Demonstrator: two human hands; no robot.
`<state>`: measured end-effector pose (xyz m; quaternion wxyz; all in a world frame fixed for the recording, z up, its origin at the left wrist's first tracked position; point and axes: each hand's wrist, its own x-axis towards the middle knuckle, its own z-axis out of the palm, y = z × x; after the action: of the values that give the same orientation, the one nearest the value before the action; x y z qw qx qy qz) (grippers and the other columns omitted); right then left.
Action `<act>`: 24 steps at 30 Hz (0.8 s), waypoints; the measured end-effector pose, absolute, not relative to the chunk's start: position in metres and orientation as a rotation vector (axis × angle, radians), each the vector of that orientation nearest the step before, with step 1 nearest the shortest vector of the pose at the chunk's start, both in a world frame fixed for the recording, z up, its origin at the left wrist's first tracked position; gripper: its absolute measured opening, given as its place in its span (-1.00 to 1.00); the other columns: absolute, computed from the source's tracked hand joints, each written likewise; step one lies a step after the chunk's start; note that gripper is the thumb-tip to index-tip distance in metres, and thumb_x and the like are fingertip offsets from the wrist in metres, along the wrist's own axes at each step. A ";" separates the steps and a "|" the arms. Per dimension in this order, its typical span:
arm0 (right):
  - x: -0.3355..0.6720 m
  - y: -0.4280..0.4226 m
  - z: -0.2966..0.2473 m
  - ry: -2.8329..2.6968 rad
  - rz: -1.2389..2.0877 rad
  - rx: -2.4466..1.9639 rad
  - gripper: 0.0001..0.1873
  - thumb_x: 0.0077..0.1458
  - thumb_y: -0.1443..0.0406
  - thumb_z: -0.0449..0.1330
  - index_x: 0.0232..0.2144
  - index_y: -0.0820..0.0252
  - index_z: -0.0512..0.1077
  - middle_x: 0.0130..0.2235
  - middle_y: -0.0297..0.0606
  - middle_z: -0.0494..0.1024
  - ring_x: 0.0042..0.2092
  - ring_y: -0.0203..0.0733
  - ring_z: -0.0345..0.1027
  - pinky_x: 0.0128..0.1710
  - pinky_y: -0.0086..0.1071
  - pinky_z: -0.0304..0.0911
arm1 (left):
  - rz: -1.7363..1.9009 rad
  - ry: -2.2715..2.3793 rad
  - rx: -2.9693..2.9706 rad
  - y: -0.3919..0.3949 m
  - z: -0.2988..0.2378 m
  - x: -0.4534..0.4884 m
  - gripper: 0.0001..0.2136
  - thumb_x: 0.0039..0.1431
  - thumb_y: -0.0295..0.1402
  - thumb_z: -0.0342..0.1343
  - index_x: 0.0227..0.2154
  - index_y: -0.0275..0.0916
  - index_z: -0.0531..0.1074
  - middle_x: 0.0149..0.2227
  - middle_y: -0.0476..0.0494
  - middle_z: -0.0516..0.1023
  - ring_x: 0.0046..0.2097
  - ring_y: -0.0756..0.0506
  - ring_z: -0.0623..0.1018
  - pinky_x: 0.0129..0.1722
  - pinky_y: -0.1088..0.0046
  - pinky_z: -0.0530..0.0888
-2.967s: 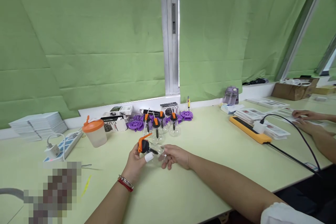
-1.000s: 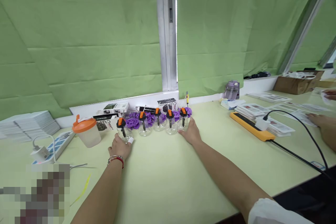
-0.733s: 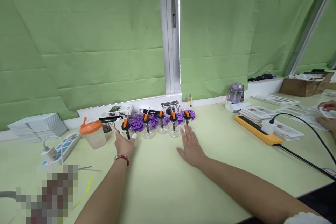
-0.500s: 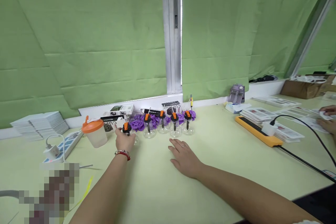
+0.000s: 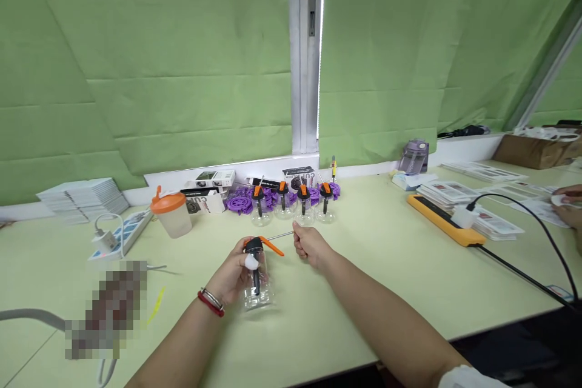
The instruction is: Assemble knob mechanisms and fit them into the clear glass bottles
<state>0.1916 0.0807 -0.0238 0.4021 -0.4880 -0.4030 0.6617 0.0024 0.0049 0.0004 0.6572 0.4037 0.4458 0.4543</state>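
Observation:
My left hand (image 5: pixel 230 276) is wrapped round a clear dispenser bottle (image 5: pixel 265 298) with a black top and an orange lever (image 5: pixel 273 247) pointing right. The bottle is nearly upright, low over the table or touching it; which, I cannot tell. A black tube shows inside it. From its top a thin metal rod (image 5: pixel 280 235) runs to the right, and the fingers of my right hand (image 5: pixel 313 247) are closed on the rod's far end. Behind my hands stands a row of several similar bottles (image 5: pixel 304 209) with orange levers and metal rods.
Purple plastic parts (image 5: pixel 240 202) and printed boxes (image 5: pixel 207 200) lie behind the bottles. At left stand an orange-lidded cup (image 5: pixel 175 218), a power strip (image 5: pixel 135 233) and white stacks (image 5: pixel 84 200). An orange power strip (image 5: pixel 441 221), paper stacks (image 5: pixel 448 190) and another person's hand (image 5: pixel 568 212) are at right.
My left hand has brought one bottle from the row's left end toward me. Its lever now stands out sideways. My right hand, spread on the table before, has closed on the rod.

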 end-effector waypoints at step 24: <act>0.181 0.090 -0.042 -0.939 1.607 -1.305 -0.72 0.14 0.28 0.08 -0.58 0.22 0.19 -0.71 -0.49 0.20 -0.71 -0.51 -0.05 -0.72 -0.58 -0.11 | 0.918 1.112 0.649 0.033 -0.015 -0.001 -0.84 -0.05 -0.29 0.11 -0.51 -0.29 0.32 -0.61 -0.11 0.42 -0.62 -0.08 0.43 -0.55 0.30 0.46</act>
<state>0.1809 0.0897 -0.0424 0.4204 -0.5209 -0.3749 0.6414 -0.0006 0.0328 -0.0153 0.7036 0.2917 0.4998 0.4125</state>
